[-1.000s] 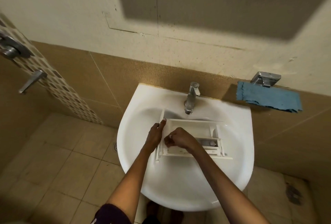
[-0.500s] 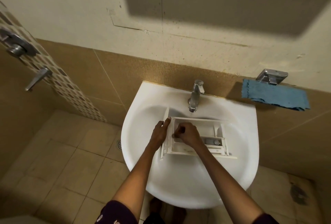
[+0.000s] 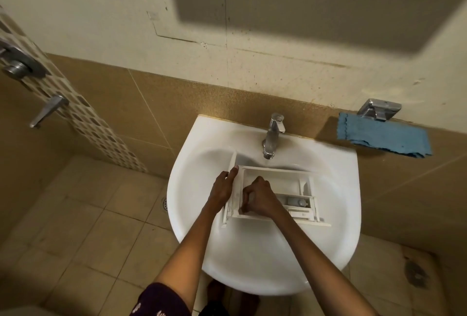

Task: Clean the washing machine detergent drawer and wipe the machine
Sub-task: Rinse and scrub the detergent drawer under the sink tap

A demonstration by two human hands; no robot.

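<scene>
Crosswise in the sink (image 3: 252,260), below the tap (image 3: 273,136), lies the drawer (image 3: 275,180), long axis left to right. Left hand (image 3: 222,189) pinches its left end panel; right hand (image 3: 260,196) curls into the left compartment, its grip's contents hidden.

We see the white plastic detergent drawer (image 3: 280,180) lying open side up across the bowl of the sink (image 3: 346,204), just below the tap (image 3: 271,138). Its long front panel is at the left end; the big compartment comes next, and a narrower one at the right holds a grey insert
</scene>
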